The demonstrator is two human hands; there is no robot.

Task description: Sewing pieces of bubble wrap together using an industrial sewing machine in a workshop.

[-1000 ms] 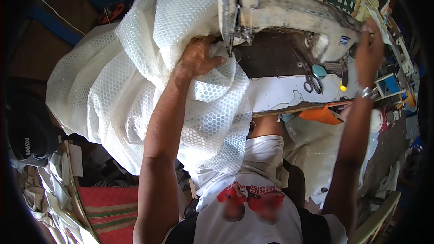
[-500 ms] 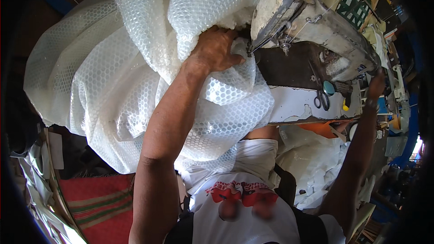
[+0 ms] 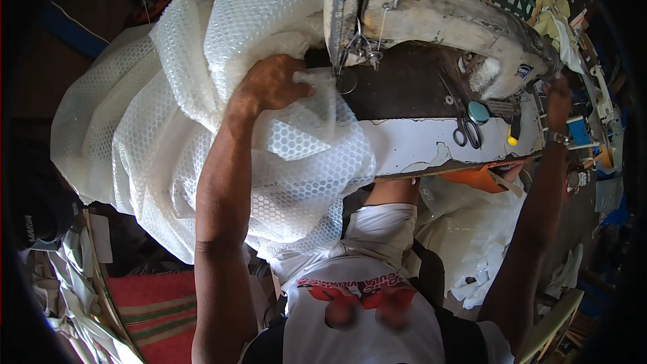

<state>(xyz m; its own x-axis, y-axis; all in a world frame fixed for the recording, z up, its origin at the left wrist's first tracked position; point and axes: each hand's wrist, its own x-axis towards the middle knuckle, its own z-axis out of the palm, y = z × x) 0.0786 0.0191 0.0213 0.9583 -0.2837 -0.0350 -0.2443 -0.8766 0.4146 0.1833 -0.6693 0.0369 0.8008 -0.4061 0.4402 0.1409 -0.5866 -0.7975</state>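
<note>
Head view: a large sheet of bubble wrap [image 3: 306, 195] lies directly under the fingers of the left hand [image 3: 269, 84], draping in folds to the left of them and down over the lap below them. The left thumb stands apart from its neighbours and points toward the needle bar [image 3: 340, 61] of the worn sewing machine [image 3: 438, 17], which is just right of these fingers; the other fingertips curl away over the wrap, and I cannot tell whether they pinch a fold or only press. The palm seems laid there to steady the light, springy material close to the needle, with the bulk kept on the left, where the machine's arm does not block it. The fingers of the right hand [image 3: 558, 100] are at the far end of that arm, probably to reach the handwheel; they look bent, but whether they grip anything cannot be made out. Between the two sets of fingers, on the worktop [image 3: 404, 152], black-handled scissors [image 3: 461, 128] lie beside a round teal piece [image 3: 478, 112], and a yellow-tipped tool [image 3: 513, 133] is nearer the right fingers, apparently set within easy reach yet apart from the wrap. Below the right fingers, under the worktop's edge, hangs a crumpled translucent plastic sheet [image 3: 465, 222].
</note>
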